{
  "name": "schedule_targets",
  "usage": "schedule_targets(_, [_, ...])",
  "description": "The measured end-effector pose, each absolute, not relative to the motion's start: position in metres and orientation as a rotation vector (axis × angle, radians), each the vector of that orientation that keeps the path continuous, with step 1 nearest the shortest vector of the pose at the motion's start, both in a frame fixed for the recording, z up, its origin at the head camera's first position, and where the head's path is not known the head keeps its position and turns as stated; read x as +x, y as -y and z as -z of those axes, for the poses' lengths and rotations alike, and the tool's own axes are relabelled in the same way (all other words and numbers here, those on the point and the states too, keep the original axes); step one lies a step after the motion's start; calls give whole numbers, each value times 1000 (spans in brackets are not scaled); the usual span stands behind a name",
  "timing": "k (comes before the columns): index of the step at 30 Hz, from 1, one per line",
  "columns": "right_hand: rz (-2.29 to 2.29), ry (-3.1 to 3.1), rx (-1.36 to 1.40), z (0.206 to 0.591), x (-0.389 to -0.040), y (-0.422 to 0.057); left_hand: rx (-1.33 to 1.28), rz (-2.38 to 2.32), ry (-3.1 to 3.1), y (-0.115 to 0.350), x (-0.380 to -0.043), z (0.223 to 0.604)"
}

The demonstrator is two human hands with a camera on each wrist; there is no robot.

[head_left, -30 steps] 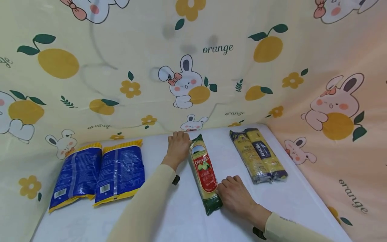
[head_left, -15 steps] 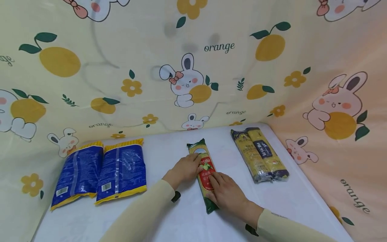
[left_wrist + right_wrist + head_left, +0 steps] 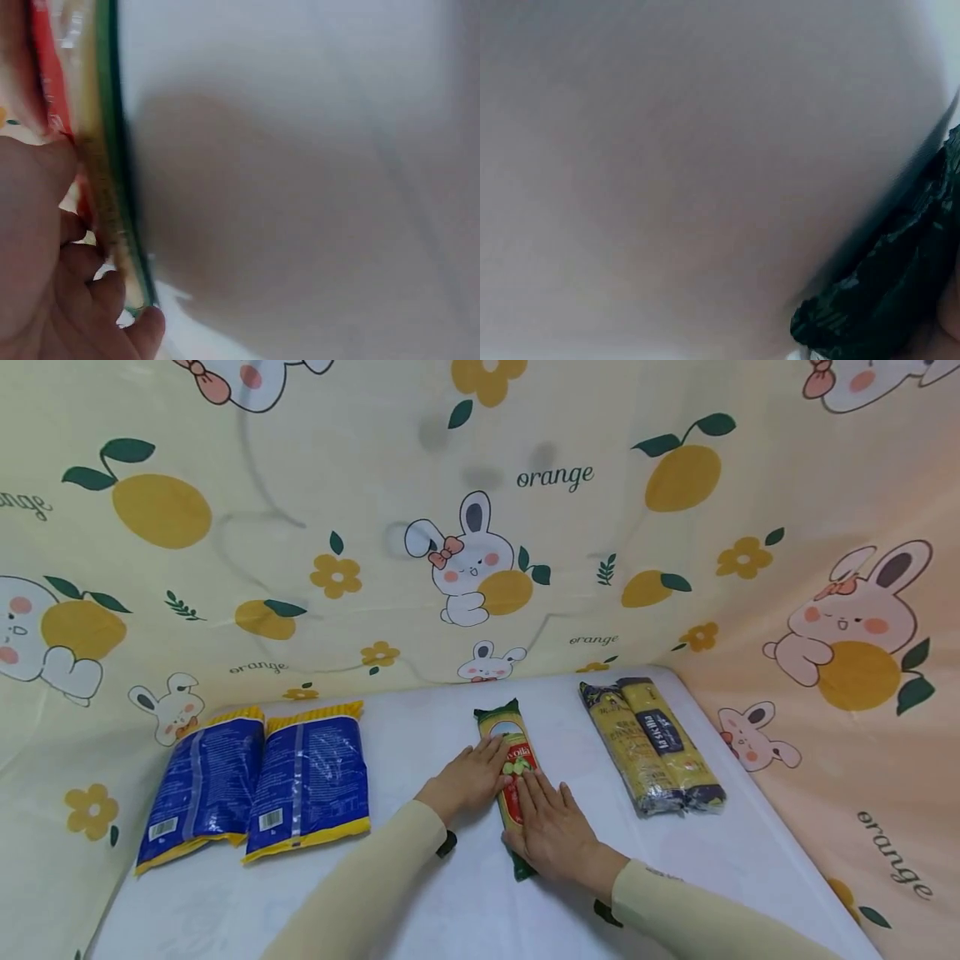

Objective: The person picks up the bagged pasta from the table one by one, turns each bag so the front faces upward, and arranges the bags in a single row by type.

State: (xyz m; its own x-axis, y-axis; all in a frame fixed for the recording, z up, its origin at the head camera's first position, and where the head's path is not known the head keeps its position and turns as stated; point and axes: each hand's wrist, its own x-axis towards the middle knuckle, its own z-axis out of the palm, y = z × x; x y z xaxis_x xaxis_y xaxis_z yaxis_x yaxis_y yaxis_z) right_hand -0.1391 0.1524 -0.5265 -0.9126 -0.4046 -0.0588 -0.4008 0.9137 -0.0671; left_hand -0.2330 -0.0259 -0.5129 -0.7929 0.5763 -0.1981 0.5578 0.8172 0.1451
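A long pasta pack (image 3: 501, 720) with a red label and green ends lies on the white table, slightly slanted. My left hand (image 3: 467, 777) rests on its upper half from the left, fingers extended across the label. In the left wrist view, fingertips of this hand (image 3: 64, 277) touch along the pack's side (image 3: 101, 127). Lower down, my right hand (image 3: 555, 827) lies flat on the pack with its fingers spread, hiding much of the label. Only the crinkled dark green end (image 3: 885, 285) and a sliver of hand show in the right wrist view.
Two blue and yellow bags (image 3: 311, 785) lie side by side at the left. Two more yellow pasta packs (image 3: 630, 743) lie together at the right. A patterned cloth wall (image 3: 360, 485) encloses the white table (image 3: 420, 727) at the back and sides.
Both hands have moved from the pack's ends and sides onto its top. The right hand has since flattened and spread its fingers; the pack shifted slightly.
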Motion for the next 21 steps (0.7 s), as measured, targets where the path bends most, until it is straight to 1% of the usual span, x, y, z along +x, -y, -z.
schedule_targets(4, [17,-2985,-562,525,-145,-151,851,-114,-2782,35,-233,502])
schedule_targets(8, [15,-2986,-510,523,-151,-158,788,-166,-2798,62,-233,488])
schedule_targets(16, [0,-2993,-432,524,-164,-185,575,-277,-2867,156,-231,466])
schedule_targets(21, [-8,-3012,-414,524,-168,-204,427,-227,-2957,218,-223,462])
